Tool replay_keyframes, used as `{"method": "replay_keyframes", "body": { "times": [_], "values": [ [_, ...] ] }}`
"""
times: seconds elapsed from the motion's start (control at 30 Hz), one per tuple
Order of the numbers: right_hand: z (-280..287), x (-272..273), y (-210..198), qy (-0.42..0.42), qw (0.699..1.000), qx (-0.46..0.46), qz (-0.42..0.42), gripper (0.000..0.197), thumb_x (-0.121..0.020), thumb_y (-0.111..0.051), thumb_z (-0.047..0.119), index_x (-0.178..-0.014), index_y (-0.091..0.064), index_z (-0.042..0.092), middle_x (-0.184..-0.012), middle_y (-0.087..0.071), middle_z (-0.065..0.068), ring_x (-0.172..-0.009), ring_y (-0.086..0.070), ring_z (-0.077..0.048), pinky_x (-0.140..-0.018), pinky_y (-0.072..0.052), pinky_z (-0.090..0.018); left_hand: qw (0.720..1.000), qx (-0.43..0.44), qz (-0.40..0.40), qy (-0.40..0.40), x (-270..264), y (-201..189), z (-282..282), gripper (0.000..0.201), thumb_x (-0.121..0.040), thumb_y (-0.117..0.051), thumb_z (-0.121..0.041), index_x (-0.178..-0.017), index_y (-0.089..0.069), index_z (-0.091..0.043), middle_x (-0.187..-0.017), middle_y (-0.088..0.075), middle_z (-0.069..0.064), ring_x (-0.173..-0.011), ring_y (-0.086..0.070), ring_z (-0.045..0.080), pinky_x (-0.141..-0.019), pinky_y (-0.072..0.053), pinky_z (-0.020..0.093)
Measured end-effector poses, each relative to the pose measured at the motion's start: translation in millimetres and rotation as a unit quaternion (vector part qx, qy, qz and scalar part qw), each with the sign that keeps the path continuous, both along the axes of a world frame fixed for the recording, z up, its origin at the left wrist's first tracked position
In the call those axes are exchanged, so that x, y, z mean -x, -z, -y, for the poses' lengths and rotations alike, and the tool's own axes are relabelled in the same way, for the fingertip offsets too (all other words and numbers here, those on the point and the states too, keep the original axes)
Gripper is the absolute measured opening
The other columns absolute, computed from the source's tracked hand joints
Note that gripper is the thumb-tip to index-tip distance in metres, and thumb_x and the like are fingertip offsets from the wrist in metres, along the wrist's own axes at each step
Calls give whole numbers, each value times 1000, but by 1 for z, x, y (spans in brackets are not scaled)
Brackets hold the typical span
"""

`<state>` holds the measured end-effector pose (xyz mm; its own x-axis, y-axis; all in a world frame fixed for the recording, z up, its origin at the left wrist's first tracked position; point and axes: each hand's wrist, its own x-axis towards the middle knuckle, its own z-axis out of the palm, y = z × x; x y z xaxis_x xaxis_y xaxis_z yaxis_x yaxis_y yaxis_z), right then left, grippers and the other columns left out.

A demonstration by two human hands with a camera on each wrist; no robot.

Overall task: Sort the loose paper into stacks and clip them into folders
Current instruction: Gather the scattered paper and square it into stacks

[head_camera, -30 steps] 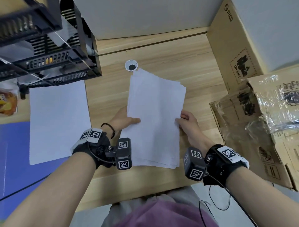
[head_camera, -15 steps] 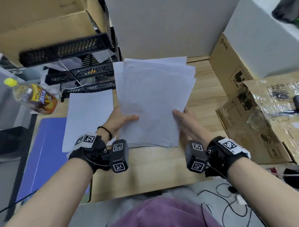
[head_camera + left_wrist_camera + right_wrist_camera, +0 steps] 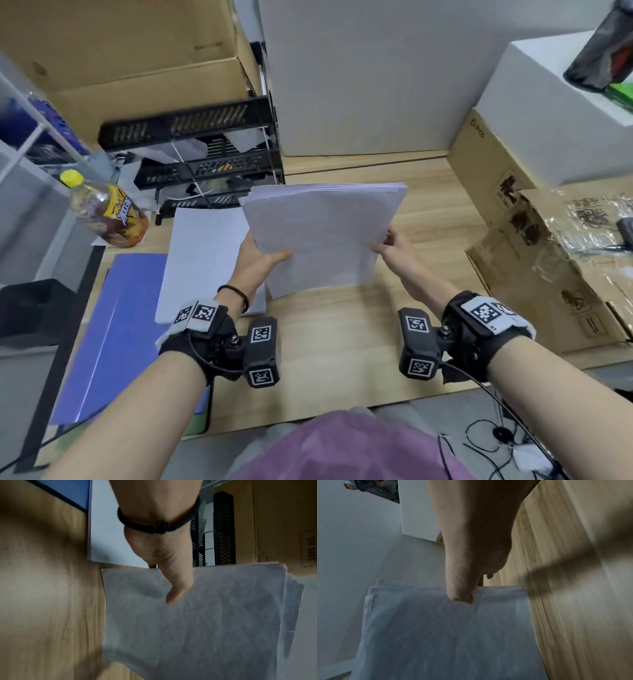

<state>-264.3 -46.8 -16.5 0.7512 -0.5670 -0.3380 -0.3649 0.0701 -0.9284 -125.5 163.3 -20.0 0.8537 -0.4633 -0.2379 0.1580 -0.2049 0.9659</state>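
Note:
A thick stack of white paper (image 3: 322,233) stands nearly upright on its lower edge on the wooden desk (image 3: 342,359), held between both hands. My left hand (image 3: 263,257) pinches its left edge, thumb (image 3: 176,592) on the front sheet and fingers hidden behind. On the right edge, my right hand (image 3: 394,246) pinches with its thumb (image 3: 460,595) on the front. The sheets (image 3: 197,615) are slightly uneven at the far corners. A second flat stack of paper (image 3: 202,260) lies to the left, partly over a blue folder (image 3: 116,335).
Black stacked letter trays (image 3: 205,164) stand at the back left beside a drink bottle (image 3: 109,212) lying on its side. Cardboard boxes (image 3: 548,260) line the right side, a white box (image 3: 561,113) behind them. Cables (image 3: 493,435) hang below the desk's front edge.
Both hands lifted the stack off the desk and tipped it upright onto its lower edge. The fanned sheets have drawn together into a squarer stack. The head view has tilted upward.

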Motion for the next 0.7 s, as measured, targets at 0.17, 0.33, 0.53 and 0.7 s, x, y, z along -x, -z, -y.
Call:
{"method": "replay_keyframes", "body": {
  "times": [0.17, 0.33, 0.53, 0.7],
  "values": [
    [-7, -8, -11, 9, 999, -6, 30, 31, -93, -45, -2, -115, -55, 17, -102, -63, 15, -90, -57, 7, -61, -45, -3, 1000, 9, 0, -7, 2, -6, 11, 43, -80, -66, 2, -118, -55, -14, -111, -66, -1, -101, -62, 14, -80, -50, 24],
    [-13, -14, -9, 33, 999, -5, 41, 25, -96, -42, 4, -111, -54, 19, -98, -62, 16, -86, -57, 4, -64, -46, -11, 999, 23, -17, -23, 2, -6, 12, 26, -86, -60, -2, -107, -59, -19, -103, -66, -5, -92, -62, 12, -72, -48, 21],
    [-5, -34, -44, 68, 993, 45, 86, 25, -99, -39, 11, -116, -55, 21, -108, -61, 9, -91, -57, 1, -70, -45, -14, 998, 59, 16, -24, -16, -42, 22, 29, -89, -60, -8, -116, -59, -17, -108, -66, -5, -91, -63, 3, -70, -50, 14],
    [-3, -33, -45, 42, 994, 48, 87, 32, -93, -41, 2, -113, -58, 21, -108, -65, 10, -94, -59, -1, -74, -47, -16, 998, 53, 32, 5, -22, -42, 11, 36, -86, -61, -1, -120, -58, -11, -111, -67, -3, -97, -65, 10, -74, -51, 16]
  ]
}}
